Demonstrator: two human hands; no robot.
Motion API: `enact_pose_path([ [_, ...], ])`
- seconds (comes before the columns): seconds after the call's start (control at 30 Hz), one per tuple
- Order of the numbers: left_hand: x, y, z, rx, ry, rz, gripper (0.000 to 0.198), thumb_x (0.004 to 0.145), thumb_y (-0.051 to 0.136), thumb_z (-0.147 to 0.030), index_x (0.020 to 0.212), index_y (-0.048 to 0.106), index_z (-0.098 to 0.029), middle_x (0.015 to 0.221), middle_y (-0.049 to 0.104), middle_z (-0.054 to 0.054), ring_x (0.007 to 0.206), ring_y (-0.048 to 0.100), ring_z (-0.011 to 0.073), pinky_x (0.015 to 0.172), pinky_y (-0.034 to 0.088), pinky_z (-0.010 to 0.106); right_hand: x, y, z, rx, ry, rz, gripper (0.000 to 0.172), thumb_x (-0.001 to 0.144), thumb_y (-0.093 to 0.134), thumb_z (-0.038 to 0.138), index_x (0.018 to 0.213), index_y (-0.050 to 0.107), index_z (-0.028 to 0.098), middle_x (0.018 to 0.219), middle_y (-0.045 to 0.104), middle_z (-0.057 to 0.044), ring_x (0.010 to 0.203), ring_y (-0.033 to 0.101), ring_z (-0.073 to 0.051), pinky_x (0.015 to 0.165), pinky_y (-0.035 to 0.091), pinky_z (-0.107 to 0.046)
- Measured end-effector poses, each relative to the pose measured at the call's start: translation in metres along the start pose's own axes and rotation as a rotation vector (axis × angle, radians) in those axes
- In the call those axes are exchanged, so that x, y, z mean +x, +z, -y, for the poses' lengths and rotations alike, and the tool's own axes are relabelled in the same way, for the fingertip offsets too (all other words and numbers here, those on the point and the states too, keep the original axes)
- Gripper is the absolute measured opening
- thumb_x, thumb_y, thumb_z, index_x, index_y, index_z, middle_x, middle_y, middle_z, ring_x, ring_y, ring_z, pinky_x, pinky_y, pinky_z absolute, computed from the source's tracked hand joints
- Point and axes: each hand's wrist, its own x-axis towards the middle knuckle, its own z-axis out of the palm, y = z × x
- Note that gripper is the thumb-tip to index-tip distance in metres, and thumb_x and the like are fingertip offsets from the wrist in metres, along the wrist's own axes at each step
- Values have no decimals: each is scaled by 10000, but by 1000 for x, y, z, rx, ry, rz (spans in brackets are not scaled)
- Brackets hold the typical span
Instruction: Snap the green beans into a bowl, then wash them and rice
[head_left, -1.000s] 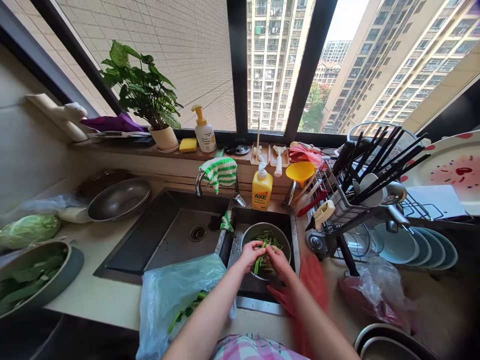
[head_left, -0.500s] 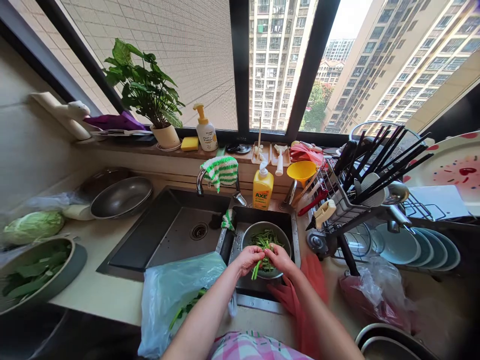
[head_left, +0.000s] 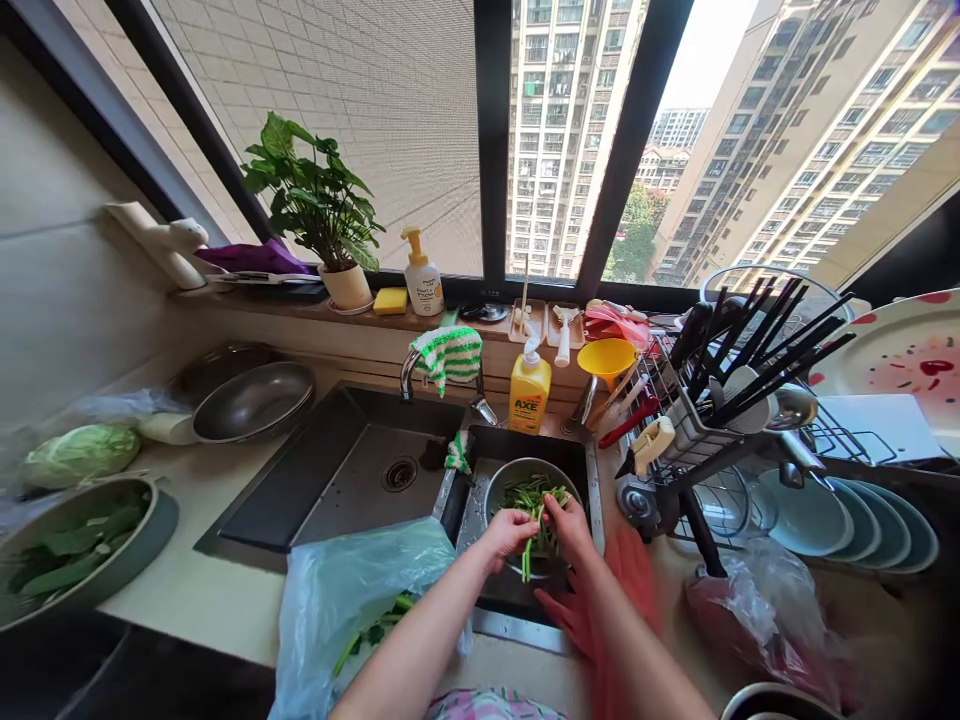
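Note:
Both hands are over a round metal bowl (head_left: 493, 492) in the small right sink basin (head_left: 475, 590). My left hand (head_left: 510, 534) is closed, pinching green vegetable stems (head_left: 526, 560) that hang down over the bowl's near side. Close beside it, my right hand (head_left: 568, 522) is closed on the same stems. More cut green stems (head_left: 529, 490) lie inside the bowl. Left of my left forearm, a pale plastic bag (head_left: 352, 570) lies open with leafy green stalks (head_left: 375, 635) in it. Under my right forearm are red rubber gloves (head_left: 630, 570) at the basin's edge.
A larger sink basin (head_left: 375, 470) is on the left, with a towel-draped faucet (head_left: 407, 378). Behind the bowl stands a yellow soap bottle (head_left: 529, 395). To the right is a dish rack (head_left: 697, 435) with utensils. A pan of leaves (head_left: 161, 525) sits far left.
The view has tilted up slightly, so things sit lower in it. My hands have shifted a little and the stems now hang more straight down.

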Motion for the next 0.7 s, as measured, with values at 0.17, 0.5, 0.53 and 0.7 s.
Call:
enact_pose_path([
  [0.17, 3, -4, 1, 82, -23, -27, 288, 625, 647, -411, 651, 603, -127, 553, 522, -23, 544, 512, 117, 560, 400, 259, -7, -1, 8, 21, -28, 53, 410, 536, 711, 472, 684, 455, 189, 513, 455, 87, 436, 378, -56, 435, 286, -184],
  [0.5, 29, -26, -10, 138, 153, -306, 31, 654, 601, -124, 637, 608, -149, 612, 551, -13, 663, 539, 133, 623, 435, 242, -7, -10, -9, -466, 1, 134, 287, 592, 624, 416, 630, 445, 194, 486, 431, 72, 453, 376, -84, 456, 267, -213],
  [0.53, 29, -22, -9, 105, 147, -314, 10, 665, 602, -146, 672, 609, -148, 614, 553, -16, 618, 536, 122, 581, 438, 233, -7, -8, -10, -553, -69, 127, 266, 604, 616, 402, 623, 456, 191, 512, 449, 61, 487, 393, -92, 478, 277, -217],
  [0.7, 30, -8, -1, -69, 108, -305, 120, 641, 668, -207, 668, 578, -133, 616, 558, -20, 503, 516, 71, 509, 449, 206, -10, -2, -9, -867, -222, 111, 226, 667, 562, 332, 546, 433, 192, 519, 433, 42, 526, 387, -108, 515, 253, -232],
])
